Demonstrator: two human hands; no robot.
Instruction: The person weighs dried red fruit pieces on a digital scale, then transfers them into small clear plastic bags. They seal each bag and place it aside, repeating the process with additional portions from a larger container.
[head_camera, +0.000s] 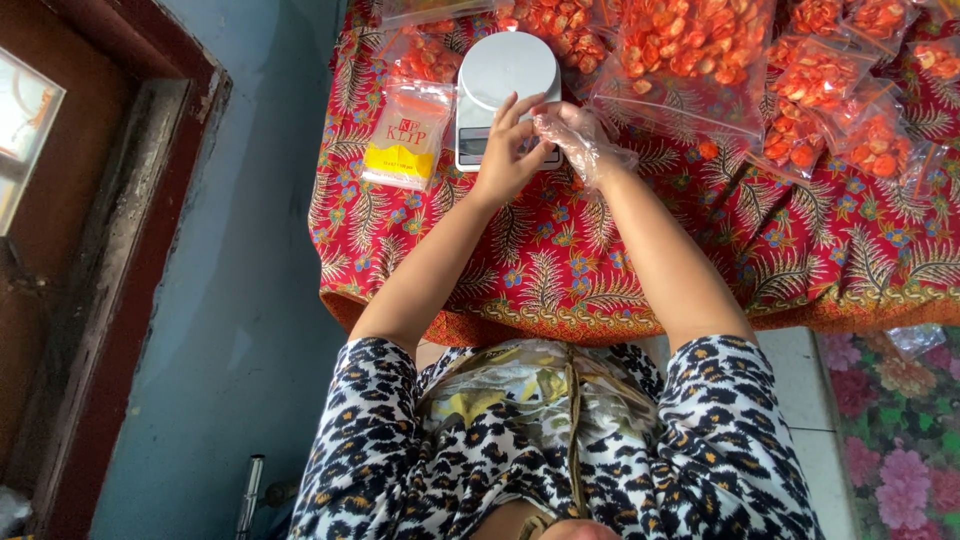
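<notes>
Kitchen scale, white, sits at the far edge of my red patterned tablecloth. My bare left hand pinches the thin plastic glove covering my right hand, fingers loosely curled, just near the scale.

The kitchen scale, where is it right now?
In the head view, the white kitchen scale sits at the top centre of the red patterned tablecloth, just beyond both hands, right of a small packet with a yellow label.

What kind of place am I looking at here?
Probably a home snack-packing spot: a cloth-covered table holds a white scale and clear bags of orange snacks, with a pack of empty bags beside it.
</notes>
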